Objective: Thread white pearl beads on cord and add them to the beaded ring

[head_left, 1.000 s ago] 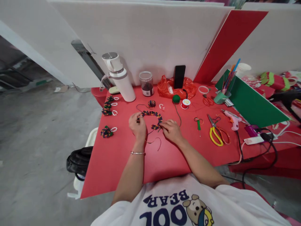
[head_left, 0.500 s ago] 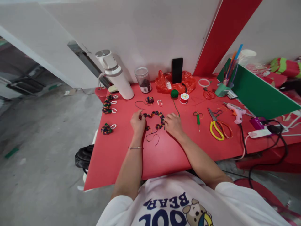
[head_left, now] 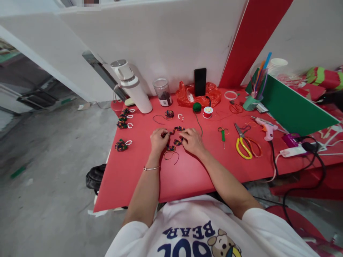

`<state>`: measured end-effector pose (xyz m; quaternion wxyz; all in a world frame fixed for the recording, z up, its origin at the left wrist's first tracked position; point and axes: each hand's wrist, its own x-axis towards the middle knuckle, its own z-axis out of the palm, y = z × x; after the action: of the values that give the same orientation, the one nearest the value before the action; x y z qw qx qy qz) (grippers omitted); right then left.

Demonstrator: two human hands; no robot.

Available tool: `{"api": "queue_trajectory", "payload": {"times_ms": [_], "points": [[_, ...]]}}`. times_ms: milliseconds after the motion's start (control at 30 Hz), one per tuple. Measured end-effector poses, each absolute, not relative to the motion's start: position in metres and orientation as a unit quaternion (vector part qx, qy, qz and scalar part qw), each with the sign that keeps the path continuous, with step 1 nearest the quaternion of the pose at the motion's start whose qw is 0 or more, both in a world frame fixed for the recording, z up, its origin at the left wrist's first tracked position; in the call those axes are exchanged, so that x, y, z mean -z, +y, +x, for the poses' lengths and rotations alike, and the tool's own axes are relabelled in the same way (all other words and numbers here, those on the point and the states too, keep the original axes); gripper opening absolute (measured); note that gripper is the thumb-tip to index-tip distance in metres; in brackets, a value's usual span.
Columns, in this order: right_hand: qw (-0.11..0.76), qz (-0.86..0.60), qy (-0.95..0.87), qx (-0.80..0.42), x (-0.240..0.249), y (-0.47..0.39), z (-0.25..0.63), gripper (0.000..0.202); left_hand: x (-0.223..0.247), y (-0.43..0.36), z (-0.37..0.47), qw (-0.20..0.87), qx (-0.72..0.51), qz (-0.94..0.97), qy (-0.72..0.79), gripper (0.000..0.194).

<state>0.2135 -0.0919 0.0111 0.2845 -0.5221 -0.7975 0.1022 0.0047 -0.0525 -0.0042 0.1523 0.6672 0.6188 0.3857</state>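
Note:
A dark multicoloured crocheted strip [head_left: 177, 142] lies in a loop on the red table, with a loose yarn tail curling toward the front edge. My left hand [head_left: 160, 140] pinches the strip at the loop's left side, thumb and forefinger together. At the right side, my right hand [head_left: 192, 141] has its fingers bent over the strip and closed on it. Behind the loop are a small multicoloured yarn ball [head_left: 169, 114] and a short string of white beads [head_left: 180, 116]. Several crocheted pieces with bead loops, one of them nearest [head_left: 121, 145], sit along the left edge.
Along the back stand a white bottle [head_left: 139, 97], a jar [head_left: 162, 92], a phone [head_left: 200, 82] and a red plastic bag [head_left: 184, 95]. Green yarn [head_left: 197, 106] and a red spool [head_left: 207, 112] are nearby. To the right lie yellow-and-red-handled scissors [head_left: 243, 147] and a glue gun [head_left: 268, 127].
My left hand has shifted slightly right and my right hand slightly left, closer together. The loop of crocheted strip is narrower, and its lower part now runs between my hands.

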Motion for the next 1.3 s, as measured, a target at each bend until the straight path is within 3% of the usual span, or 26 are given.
{"api": "queue_trajectory", "payload": {"times_ms": [167, 300, 400, 533, 667, 1000, 1300], "points": [[0.264, -0.488, -0.827, -0.097, -0.009, -0.094, 0.214, 0.026, 0.007, -0.054, 0.007, 0.205, -0.433, 0.574, 0.664, 0.019], [0.272, -0.521, -0.805, -0.084, -0.011, -0.093, 0.219, 0.026, 0.0, -0.06, 0.003, 0.095, -0.394, 0.591, 0.698, 0.019], [0.298, -0.5, -0.809, -0.081, -0.014, -0.096, 0.217, 0.027, -0.007, -0.067, 0.0, 0.021, -0.373, 0.7, 0.608, 0.028], [0.28, -0.428, -0.854, -0.097, -0.017, -0.104, 0.209, 0.023, -0.006, -0.072, 0.003, 0.059, -0.24, 0.849, 0.467, 0.041], [0.235, -0.421, -0.869, -0.11, -0.016, -0.109, 0.203, 0.016, 0.005, -0.073, 0.006, 0.048, -0.167, 0.849, 0.5, 0.055], [0.273, -0.419, -0.857, -0.124, -0.02, -0.107, 0.208, 0.016, 0.008, -0.073, 0.004, 0.052, -0.172, 0.823, 0.538, 0.066], [0.227, -0.42, -0.866, -0.148, -0.02, -0.101, 0.215, 0.015, 0.006, -0.076, 0.006, 0.05, -0.168, 0.812, 0.556, 0.068]]}}
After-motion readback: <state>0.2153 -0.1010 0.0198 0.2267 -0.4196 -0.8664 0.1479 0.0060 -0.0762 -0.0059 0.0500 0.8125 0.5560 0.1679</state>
